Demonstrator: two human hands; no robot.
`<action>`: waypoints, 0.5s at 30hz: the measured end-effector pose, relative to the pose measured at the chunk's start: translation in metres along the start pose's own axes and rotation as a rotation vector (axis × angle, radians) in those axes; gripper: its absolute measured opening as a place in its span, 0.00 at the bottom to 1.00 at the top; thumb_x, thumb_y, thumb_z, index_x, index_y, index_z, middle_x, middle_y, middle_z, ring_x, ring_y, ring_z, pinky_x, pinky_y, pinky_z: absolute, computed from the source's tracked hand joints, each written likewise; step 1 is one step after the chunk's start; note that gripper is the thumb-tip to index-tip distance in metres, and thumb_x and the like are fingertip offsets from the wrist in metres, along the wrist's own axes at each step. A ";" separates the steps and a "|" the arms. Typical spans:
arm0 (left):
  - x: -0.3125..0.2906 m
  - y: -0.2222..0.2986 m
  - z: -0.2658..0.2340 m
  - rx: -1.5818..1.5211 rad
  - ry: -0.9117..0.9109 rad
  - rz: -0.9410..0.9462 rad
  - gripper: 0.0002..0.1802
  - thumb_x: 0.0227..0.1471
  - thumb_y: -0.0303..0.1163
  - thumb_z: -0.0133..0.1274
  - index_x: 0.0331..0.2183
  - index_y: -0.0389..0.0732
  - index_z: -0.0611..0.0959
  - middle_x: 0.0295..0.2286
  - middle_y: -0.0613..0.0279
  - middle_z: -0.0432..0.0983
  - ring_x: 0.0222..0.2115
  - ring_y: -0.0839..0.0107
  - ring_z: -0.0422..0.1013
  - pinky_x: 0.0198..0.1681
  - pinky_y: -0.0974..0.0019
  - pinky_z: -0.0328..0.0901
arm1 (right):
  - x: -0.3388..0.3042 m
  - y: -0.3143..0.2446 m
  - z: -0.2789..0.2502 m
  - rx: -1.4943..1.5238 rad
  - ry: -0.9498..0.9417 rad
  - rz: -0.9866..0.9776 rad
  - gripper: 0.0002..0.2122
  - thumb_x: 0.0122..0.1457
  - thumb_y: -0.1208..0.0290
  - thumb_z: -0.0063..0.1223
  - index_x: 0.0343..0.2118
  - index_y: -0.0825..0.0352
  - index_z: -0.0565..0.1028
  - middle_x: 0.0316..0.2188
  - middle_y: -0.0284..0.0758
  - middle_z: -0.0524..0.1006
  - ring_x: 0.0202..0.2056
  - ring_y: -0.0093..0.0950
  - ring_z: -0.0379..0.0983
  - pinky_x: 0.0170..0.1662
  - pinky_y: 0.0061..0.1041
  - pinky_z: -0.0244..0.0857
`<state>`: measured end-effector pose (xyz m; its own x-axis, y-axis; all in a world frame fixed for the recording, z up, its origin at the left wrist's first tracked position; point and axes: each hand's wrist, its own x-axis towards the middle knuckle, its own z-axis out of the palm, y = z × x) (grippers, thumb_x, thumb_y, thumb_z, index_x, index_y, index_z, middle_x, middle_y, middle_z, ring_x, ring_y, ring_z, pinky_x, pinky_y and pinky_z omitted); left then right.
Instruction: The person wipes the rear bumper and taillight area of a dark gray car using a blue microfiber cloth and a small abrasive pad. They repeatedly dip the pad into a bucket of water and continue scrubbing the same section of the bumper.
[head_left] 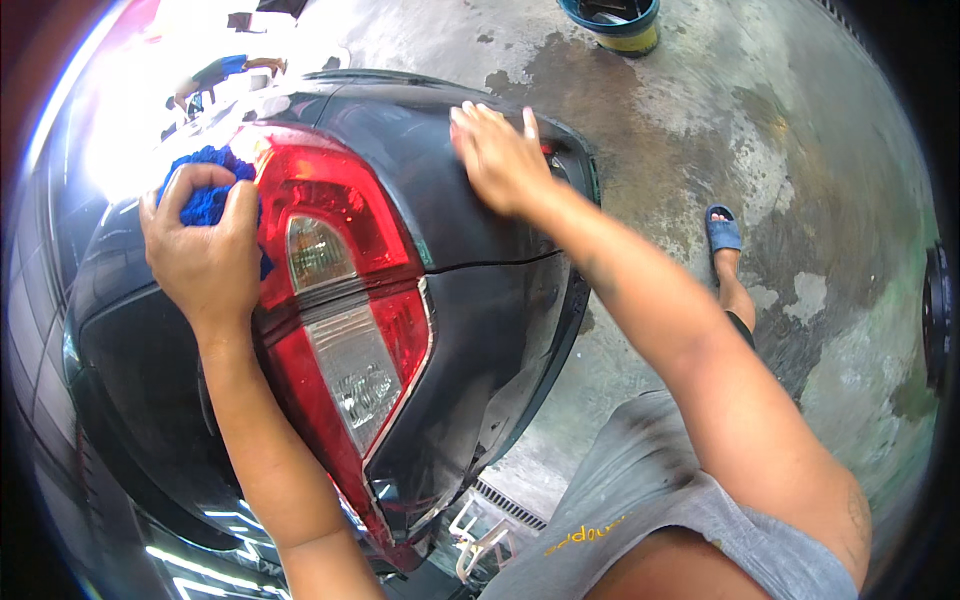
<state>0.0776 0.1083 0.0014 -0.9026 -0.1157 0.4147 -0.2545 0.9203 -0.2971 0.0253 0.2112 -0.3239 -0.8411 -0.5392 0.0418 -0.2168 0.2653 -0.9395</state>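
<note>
My left hand point(207, 250) is closed round a bunched blue cloth point(208, 205) and holds it against the car body, just left of the upper tail light. The red tail light point(340, 180) has clear lens sections and a seam across its middle. Flat on the dark bumper point(470, 225), to the right of the light, rests my right hand point(497, 158), its fingers spread and nothing in it. What lies under either palm is hidden.
A bucket point(625, 28) with a dark blue rim stands on the wet concrete floor point(660, 150) at the far side. My foot wears a blue slide sandal point(722, 232). Below the car's near corner are a white frame point(480, 540) and a drain grate point(512, 503). Another person point(215, 75) bends over at the far left.
</note>
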 end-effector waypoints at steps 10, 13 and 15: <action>-0.017 0.013 -0.017 -0.142 -0.039 0.234 0.06 0.54 0.23 0.66 0.29 0.35 0.83 0.31 0.64 0.78 0.36 0.69 0.74 0.53 0.61 0.66 | -0.167 0.058 0.060 0.595 0.115 0.042 0.28 0.80 0.60 0.39 0.74 0.73 0.62 0.77 0.52 0.58 0.79 0.44 0.50 0.79 0.43 0.43; -0.020 0.010 -0.012 -0.151 -0.072 0.303 0.07 0.54 0.22 0.65 0.26 0.35 0.82 0.29 0.64 0.77 0.34 0.69 0.72 0.55 0.59 0.65 | -0.192 0.051 0.069 0.442 0.112 -0.025 0.30 0.80 0.60 0.39 0.78 0.71 0.55 0.80 0.49 0.50 0.81 0.44 0.42 0.80 0.50 0.36; -0.019 0.012 -0.010 -0.110 -0.081 0.383 0.08 0.52 0.22 0.65 0.25 0.34 0.81 0.28 0.63 0.75 0.32 0.68 0.70 0.47 0.62 0.66 | -0.163 0.061 0.065 0.385 0.125 -0.016 0.31 0.80 0.56 0.36 0.78 0.68 0.55 0.80 0.48 0.51 0.81 0.44 0.43 0.79 0.54 0.36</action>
<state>0.0951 0.1257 -0.0014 -0.9504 0.2179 0.2217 0.1397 0.9365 -0.3216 0.1818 0.2630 -0.4101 -0.8979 -0.4334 0.0767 -0.0495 -0.0737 -0.9960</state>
